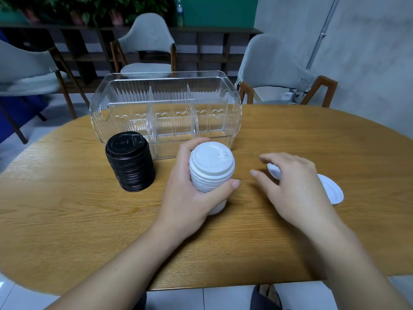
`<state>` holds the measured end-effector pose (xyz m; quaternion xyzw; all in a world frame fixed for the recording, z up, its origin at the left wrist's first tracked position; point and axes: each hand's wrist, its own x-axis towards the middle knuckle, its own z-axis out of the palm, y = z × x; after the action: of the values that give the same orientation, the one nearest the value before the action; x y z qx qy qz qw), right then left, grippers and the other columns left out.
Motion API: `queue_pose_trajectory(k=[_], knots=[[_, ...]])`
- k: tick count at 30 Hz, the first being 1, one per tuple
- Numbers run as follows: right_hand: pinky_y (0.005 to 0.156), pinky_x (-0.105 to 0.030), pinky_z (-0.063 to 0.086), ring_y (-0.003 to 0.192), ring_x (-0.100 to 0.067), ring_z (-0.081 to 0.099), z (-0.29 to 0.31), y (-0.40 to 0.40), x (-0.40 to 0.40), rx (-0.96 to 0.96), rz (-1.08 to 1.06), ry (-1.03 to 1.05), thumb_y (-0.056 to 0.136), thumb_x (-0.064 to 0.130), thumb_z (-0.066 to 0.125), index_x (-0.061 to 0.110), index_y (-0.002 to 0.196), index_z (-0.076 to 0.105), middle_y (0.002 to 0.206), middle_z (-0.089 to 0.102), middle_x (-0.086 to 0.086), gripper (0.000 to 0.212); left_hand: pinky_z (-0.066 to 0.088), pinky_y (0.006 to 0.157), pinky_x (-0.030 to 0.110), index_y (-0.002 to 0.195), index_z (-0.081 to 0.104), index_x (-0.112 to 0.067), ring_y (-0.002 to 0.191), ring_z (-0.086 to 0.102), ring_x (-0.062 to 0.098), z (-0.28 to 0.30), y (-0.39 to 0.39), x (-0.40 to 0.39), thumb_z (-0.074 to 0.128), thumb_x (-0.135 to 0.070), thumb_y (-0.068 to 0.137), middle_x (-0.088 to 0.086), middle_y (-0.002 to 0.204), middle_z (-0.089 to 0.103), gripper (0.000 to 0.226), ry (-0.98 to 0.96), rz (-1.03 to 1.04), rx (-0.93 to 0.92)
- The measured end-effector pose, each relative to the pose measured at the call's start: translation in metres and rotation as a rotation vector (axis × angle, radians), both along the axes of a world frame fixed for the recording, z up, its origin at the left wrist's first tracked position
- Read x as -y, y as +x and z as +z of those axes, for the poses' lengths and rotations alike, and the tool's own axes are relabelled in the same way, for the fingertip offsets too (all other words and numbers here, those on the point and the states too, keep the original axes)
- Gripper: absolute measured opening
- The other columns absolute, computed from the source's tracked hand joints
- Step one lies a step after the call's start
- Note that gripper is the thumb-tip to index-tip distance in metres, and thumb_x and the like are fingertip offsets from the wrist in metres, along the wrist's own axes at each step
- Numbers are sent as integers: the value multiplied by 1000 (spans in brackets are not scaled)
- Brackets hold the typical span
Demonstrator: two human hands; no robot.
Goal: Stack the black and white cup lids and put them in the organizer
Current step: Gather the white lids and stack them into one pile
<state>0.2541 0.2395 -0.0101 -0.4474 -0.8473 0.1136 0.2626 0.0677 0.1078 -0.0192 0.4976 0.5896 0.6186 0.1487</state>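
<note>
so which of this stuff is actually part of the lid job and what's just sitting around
Part of the job:
black lid stack
white lid stack, gripped by left hand
loose white lids under right hand
clear organizer

Just around:
chairs
shelf unit
plants

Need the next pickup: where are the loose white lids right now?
In the head view, the loose white lids lie on the table's right side, partly under the right hand.

Wooden table (89, 220): organizer (165, 113), lid stacks (130, 162)
</note>
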Motion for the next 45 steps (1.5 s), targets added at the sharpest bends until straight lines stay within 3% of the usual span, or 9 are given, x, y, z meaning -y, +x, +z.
queue_pose_trajectory(k=[9,13,17,21,24,32,36,41,45], knots=[[107,-45,29,109,-31,62,-19,4,-15,355,-269,125,97,44,78,26,104,79,106,71,-1,19,46,106,15,144,56,-26,130,64,6,-1,-5,-6,99,-38,73,-25,134,65,84,25,8,-2],[102,-47,34,92,-30,61,-24,5,-15,363,-263,142,96,33,78,28,78,63,86,63,2,24,46,106,15,144,57,-26,130,65,7,-3,-8,-8,100,-36,73,-23,134,66,84,20,7,-19],[100,-42,31,92,-28,64,-27,1,-12,317,-212,141,96,24,76,28,82,71,84,69,6,16,49,109,21,145,58,-28,132,66,11,-3,-14,-9,102,-36,73,-16,137,67,85,1,6,-29],[98,-38,28,89,-26,63,-28,-5,-7,161,-113,174,97,20,77,28,84,74,86,72,8,15,50,109,21,146,58,-30,132,65,9,0,-20,-9,102,-36,73,-17,137,67,86,-23,10,-36],[97,-40,39,84,-23,61,-25,-8,-2,0,-21,160,100,23,78,27,90,74,85,67,11,11,48,105,15,145,58,-30,129,66,5,4,-21,-7,103,-34,73,-19,135,68,85,-50,5,-54],[82,-36,58,89,-20,72,12,-3,12,-680,93,-294,109,19,69,24,100,82,95,80,5,17,42,124,30,165,43,-37,149,54,4,12,-33,3,101,-47,69,-18,155,59,113,-131,-71,-129],[88,-39,56,94,-12,73,27,1,19,-837,161,-473,112,17,61,20,103,85,105,84,2,26,41,126,35,159,55,-26,153,51,13,22,-27,7,83,-50,95,-11,159,58,74,-33,-8,-297],[104,-67,52,110,-39,73,36,-3,28,-837,362,-527,115,20,56,15,110,82,112,82,-11,27,34,129,40,124,79,-26,156,45,21,34,-13,8,68,-42,108,-7,155,58,25,15,16,-427],[96,-49,59,108,-27,76,46,-10,39,-812,390,-434,114,21,57,14,114,82,111,83,-4,26,28,128,30,98,73,-32,156,43,21,43,-5,9,69,-40,109,-11,148,65,14,12,-16,-363]])
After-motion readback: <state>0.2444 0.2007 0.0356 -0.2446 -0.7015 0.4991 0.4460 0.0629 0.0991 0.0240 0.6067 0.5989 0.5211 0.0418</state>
